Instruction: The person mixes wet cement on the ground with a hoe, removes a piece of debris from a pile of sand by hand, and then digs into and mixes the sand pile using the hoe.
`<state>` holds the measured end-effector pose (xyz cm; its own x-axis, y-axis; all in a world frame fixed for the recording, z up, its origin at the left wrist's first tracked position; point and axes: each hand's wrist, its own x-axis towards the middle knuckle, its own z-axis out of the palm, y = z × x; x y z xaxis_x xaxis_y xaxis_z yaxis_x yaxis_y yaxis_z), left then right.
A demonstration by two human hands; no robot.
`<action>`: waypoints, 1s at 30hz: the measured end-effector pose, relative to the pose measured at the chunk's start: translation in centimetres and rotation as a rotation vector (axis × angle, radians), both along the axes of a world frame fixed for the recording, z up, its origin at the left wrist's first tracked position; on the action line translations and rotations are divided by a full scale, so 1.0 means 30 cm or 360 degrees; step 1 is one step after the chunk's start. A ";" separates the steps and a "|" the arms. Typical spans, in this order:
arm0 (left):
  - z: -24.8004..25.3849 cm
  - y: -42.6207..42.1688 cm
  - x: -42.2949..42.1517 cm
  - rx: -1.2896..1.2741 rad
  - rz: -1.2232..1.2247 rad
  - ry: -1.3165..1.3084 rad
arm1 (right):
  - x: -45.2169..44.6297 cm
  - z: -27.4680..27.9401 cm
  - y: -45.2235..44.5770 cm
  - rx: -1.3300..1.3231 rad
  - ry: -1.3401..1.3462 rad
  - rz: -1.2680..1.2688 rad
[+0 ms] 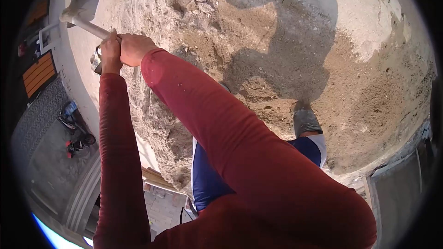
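Note:
Both of my hands are at the upper left, close together on the handle of a shovel-like tool (91,27). My left hand (110,51) is wrapped round the handle, and my right hand (136,49) grips it right beside the left. The tool's flat metal head (86,7) points to the upper left, beyond my hands, over a pale surface. A wide heap of sandy, crumbly material (184,27) spreads in front of me. Part of a small object (96,61) shows just behind my left wrist; I cannot make out what it is.
A dark boot (306,121) stands on the sandy material. My body's shadow (290,41) falls across the heap. Far left and lower down are a motorcycle (76,131), a slatted orange panel (39,74) and steps (83,193). A wall edge (397,163) runs along the lower right.

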<state>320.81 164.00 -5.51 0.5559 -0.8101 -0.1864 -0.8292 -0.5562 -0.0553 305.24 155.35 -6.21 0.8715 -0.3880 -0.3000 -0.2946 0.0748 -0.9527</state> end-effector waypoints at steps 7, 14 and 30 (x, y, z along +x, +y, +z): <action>-0.660 -0.022 -0.850 -0.0340 0.2067 0.2455 | -0.779 -0.462 0.021 -0.0082 0.0916 0.0415; -0.418 -0.121 -1.242 -0.0966 0.2400 0.2944 | -1.397 0.027 -0.175 -0.0165 0.1144 0.0519; 0.412 -0.281 -2.503 0.0995 0.1143 0.4732 | -3.119 1.127 0.087 -0.0462 0.2217 -0.0034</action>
<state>245.73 155.57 6.84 -0.8372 -0.5258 -0.1504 0.5466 -0.7967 -0.2577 211.66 157.97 27.59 -0.0715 -0.5922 -0.8026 -0.9903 -0.0537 0.1279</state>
